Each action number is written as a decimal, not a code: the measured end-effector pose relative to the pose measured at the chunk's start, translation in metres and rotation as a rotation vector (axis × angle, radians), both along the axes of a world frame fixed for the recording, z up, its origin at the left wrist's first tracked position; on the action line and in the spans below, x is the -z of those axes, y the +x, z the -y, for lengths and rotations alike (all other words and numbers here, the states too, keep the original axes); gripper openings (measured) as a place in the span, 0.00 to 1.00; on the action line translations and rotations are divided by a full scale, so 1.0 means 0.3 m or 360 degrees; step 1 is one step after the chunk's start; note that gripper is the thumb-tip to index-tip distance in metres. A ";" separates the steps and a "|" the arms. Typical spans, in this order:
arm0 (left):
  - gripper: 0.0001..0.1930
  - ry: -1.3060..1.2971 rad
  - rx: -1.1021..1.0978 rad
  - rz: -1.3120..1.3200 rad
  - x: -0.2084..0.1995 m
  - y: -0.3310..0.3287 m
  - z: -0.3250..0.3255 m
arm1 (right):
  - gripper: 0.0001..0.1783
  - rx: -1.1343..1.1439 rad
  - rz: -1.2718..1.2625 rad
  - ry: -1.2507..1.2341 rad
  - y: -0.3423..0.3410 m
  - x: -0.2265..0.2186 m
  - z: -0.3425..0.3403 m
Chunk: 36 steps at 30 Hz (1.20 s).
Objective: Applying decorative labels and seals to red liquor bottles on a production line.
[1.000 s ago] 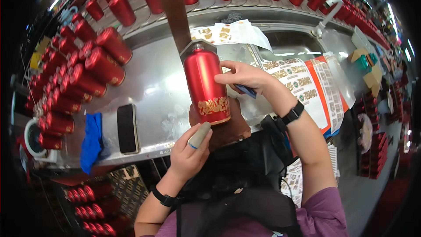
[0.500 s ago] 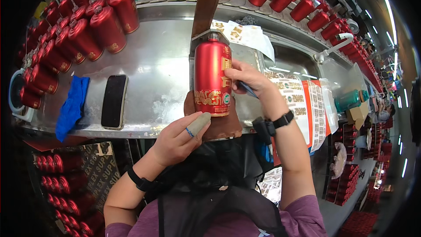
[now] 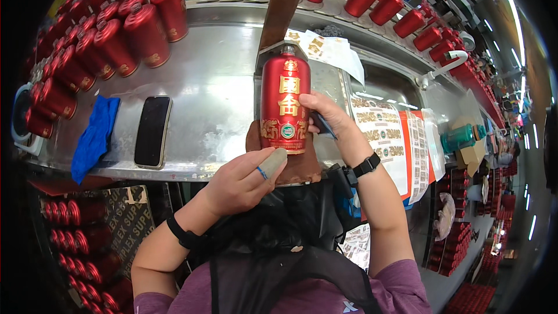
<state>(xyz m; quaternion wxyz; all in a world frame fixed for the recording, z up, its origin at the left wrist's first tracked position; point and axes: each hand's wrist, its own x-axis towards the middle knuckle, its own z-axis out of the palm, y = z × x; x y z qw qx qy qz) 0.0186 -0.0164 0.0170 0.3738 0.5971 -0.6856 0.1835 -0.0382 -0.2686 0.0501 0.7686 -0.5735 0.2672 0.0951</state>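
Note:
A red bottle [image 3: 285, 96] with gold characters and a gold patterned band lies in a holder in front of me, neck away, front facing up. My left hand [image 3: 241, 183] is at its base, fingers bent and fingertips against the lower edge. One finger wears a greyish-tan cover [image 3: 273, 163] with a blue band. My right hand [image 3: 326, 115] grips the bottle's right side with thumb and fingers. A slim dark tool [image 3: 323, 125], its exact kind unclear, is held in that same hand. Brown padding [image 3: 305, 168] shows under the bottle's near end.
Many red bottles [image 3: 116, 46] stand at left, others ride a conveyor [image 3: 349, 20] behind. A phone [image 3: 153, 132] and blue cloth [image 3: 96, 136] lie left on the metal table. Gold-printed sheets [image 3: 378, 131] lie right, near a sink [image 3: 389, 78]. A brown post [image 3: 285, 6] rises behind the bottle.
The bottle has turned about its length, so its gold characters moved from the right side to the middle. Both hands stay close to it. Some conveyor bottles have shifted right.

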 end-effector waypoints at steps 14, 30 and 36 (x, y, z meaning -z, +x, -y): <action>0.19 0.0072 0.0069 0.0095 -0.009 0.025 -0.005 | 0.37 -0.0212 0.0183 0.0059 0.006 -0.021 -0.002; 0.20 0.0225 0.0171 0.0223 -0.066 0.056 -0.005 | 0.39 -0.0064 0.0424 -0.0543 0.005 -0.027 -0.037; 0.18 0.0281 0.0215 0.0340 -0.082 0.060 -0.012 | 0.41 -0.0284 0.0274 -0.0372 -0.007 -0.048 0.023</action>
